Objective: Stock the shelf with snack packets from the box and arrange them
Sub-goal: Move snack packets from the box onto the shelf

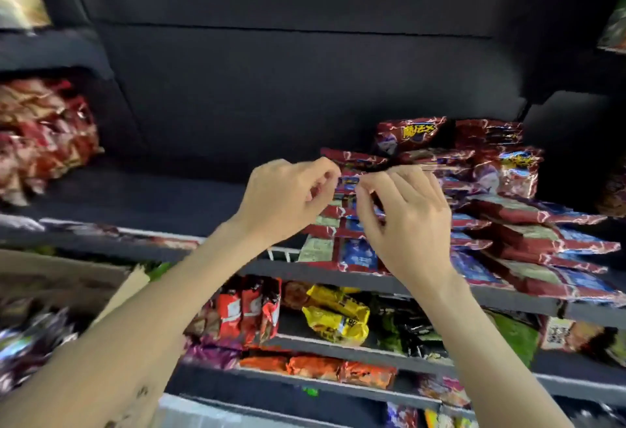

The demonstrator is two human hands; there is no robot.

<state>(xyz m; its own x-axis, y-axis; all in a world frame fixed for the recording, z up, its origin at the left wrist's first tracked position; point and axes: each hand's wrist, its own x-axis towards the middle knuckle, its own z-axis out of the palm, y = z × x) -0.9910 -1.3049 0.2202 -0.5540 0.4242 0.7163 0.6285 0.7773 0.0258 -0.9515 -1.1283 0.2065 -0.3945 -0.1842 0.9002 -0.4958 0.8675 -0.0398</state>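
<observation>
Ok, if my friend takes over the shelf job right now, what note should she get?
Left hand: fingers curled, pinching the top edge of a dark red snack packet.
Right hand: also pinching that packet's top edge, beside the left.
Packets: stacks of the same red packets fill the right part of the shelf, two upright at the back.
Box: cardboard, lower left; shiny packets lie just below it.
Done: right side stocked.
Left: settle the held packet, then fill the bare dark stretch of shelf to the left and straighten the rows.
</observation>
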